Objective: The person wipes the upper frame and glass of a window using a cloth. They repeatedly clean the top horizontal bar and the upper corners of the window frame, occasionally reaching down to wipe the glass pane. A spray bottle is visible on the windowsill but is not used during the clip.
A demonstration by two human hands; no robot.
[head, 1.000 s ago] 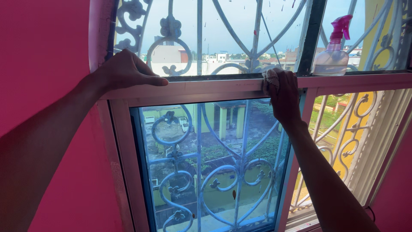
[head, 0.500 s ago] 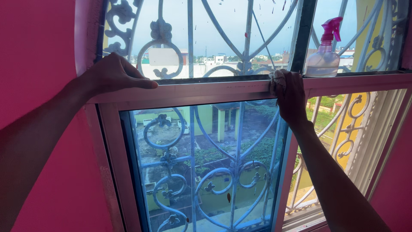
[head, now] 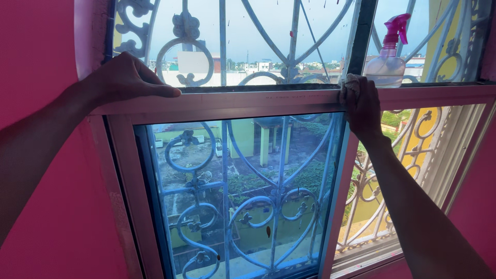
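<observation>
Pressing a small beige cloth [head: 351, 81] against the pale horizontal window-frame rail [head: 258, 101], the right hand [head: 361, 106] gripped it closed; the left hand [head: 124, 80] rested flat, fingers together, further along. Beyond stood a pink-topped clear spray bottle [head: 387, 62].

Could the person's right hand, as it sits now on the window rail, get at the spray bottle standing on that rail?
Probably yes. The right hand presses a cloth on the rail, and the spray bottle stands on the same rail just to its right, with nothing between them. The hand would have to free itself of the cloth first.
</observation>
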